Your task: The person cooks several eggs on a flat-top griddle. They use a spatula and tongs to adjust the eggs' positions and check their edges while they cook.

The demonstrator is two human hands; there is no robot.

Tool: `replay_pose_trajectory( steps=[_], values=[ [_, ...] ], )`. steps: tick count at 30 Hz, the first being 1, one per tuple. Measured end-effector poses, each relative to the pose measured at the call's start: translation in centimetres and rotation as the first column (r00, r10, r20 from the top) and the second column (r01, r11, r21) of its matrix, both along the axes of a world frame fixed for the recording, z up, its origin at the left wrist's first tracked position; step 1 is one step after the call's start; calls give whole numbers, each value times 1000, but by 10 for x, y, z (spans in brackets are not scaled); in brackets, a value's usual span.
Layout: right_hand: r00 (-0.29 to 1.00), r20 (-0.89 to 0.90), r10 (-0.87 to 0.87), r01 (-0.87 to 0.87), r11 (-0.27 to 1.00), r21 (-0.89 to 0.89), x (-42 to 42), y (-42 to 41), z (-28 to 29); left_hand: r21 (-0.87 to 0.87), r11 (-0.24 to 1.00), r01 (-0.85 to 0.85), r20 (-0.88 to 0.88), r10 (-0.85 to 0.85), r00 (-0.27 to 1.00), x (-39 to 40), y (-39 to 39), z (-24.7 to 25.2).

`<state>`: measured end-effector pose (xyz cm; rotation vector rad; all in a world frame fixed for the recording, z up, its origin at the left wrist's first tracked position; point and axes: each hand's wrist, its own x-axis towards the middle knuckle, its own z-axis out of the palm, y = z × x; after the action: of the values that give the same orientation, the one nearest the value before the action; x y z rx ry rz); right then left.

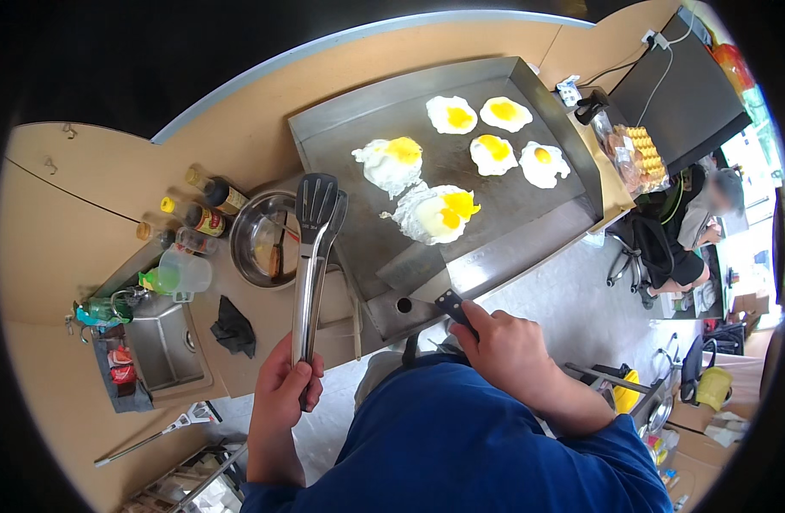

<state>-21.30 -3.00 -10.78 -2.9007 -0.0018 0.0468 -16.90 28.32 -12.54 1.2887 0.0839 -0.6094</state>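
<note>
My left hand (286, 381) grips steel tongs (312, 276) with black slotted heads by their handles, heads pointing up and away from me. My right hand (508, 346) is closed around the black riveted handle of a metal griddle turner (413, 264). The turner's broad blade is low over the near left part of a flat griddle (351, 237); whether it touches is unclear. Closest to the blade is a large fried egg (434, 215) with broken yolk. Behind it lies another spread fried egg (390, 163). Several smaller fried eggs (493, 154) lie at the griddle's right.
Left of the griddle stand a steel bowl (242, 263) with utensils, sauce bottles (203, 218), a plastic jug (190, 272), a dark cloth (233, 327) and a sink (165, 340). An egg tray (646, 157) stands at right. A seated person (691, 218) is beyond.
</note>
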Motion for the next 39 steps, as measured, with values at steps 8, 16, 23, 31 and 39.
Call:
replay_pose_trajectory(
  steps=[8,16,23,31,39],
  values=[
    [999,-29,-16,16,1000,20,7,2,-18,-3,1000,-4,-3,4,1000,2,3,3],
    [998,-24,-52,53,998,33,18,4,-35,12,1000,-13,6,13,1000,-1,2,5],
    [995,-18,-93,94,993,72,26,4,-48,15,1000,2,3,-2,1000,-5,4,5],
    [995,-18,-102,103,991,85,11,1,-70,10,1000,0,9,0,1000,-7,2,5],
    [986,-40,-159,162,983,86,11,-7,-74,-6,1000,19,3,-19,1000,-7,-2,5]
  ],
)
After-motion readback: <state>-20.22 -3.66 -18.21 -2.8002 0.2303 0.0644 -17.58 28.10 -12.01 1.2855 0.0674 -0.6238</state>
